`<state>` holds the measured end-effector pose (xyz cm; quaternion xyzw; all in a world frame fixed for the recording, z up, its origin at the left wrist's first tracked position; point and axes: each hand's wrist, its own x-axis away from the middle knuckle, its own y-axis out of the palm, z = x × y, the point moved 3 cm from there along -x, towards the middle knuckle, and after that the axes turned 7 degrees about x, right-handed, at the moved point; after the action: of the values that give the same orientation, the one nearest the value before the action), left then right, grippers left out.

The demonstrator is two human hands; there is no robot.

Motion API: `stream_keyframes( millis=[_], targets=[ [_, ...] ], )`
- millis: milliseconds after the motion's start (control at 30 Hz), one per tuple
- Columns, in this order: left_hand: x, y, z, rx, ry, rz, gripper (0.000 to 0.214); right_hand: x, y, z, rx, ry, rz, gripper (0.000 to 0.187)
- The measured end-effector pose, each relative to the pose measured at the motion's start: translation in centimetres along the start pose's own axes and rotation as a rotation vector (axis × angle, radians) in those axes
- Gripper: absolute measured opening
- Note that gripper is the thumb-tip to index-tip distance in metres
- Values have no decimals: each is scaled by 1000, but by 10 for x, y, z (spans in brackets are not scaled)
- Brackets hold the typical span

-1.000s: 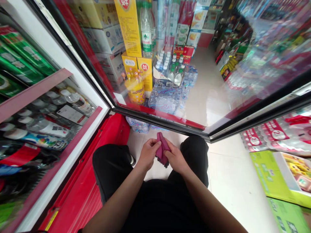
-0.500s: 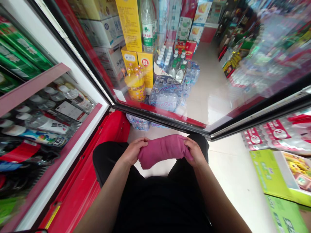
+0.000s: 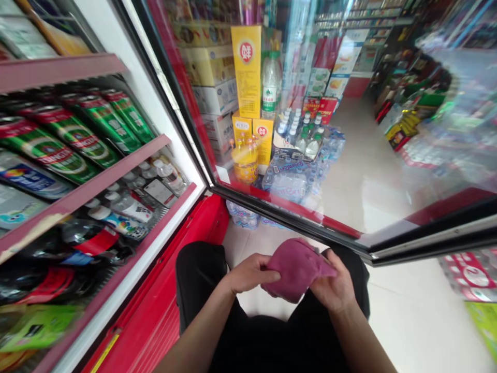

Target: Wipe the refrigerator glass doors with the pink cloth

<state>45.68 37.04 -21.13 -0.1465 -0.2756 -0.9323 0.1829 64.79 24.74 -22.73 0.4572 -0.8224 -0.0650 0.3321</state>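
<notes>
Magenta cloth [image 3: 297,269] gathered in from its earlier stretch, left hand [image 3: 248,274] and right hand [image 3: 334,287] pinching either side

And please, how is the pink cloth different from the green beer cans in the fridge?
The pink cloth is soft and bunched, while the green beer cans are rigid cylinders. The cloth is held between the left hand and right hand; the cans lie in rows on a fridge shelf, untouched. The cloth looks plain, but the cans carry printed labels.
</notes>
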Motion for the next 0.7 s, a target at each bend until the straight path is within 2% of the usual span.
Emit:
stream_keyframes(
  millis=[67, 167, 233, 333, 433, 500, 533, 600, 700],
  targets=[
    [3, 1, 6, -115, 139, 35, 39, -3, -5, 2, -40, -21, 26, 62],
    [10, 6, 21, -399, 400, 196, 20, -5, -2, 11, -67, -8, 34, 48],
    [14, 13, 28, -517, 479, 242, 17, -6, 5, 22, -40, 28, 6, 41],
    [16, 25, 34, -565, 495, 174, 20, -10, 12, 42, 61, 70, -46, 52],
    [17, 29, 36, -508, 511, 125, 24, -12, 8, 51, 231, 35, 88, 69],
    [18, 27, 34, -436, 497, 161, 21, -10, 4, 46, 294, -58, 182, 66],
    [18, 24, 31, -392, 473, 190, 19, -7, 5, 40, 294, -110, 178, 65],
    [18, 20, 26, -302, 418, 240, 22, 0, 13, 27, 313, -195, 60, 69],
    [16, 14, 20, -216, 342, 272, 28, 9, 33, 11, 553, -236, -134, 66]
  ],
)
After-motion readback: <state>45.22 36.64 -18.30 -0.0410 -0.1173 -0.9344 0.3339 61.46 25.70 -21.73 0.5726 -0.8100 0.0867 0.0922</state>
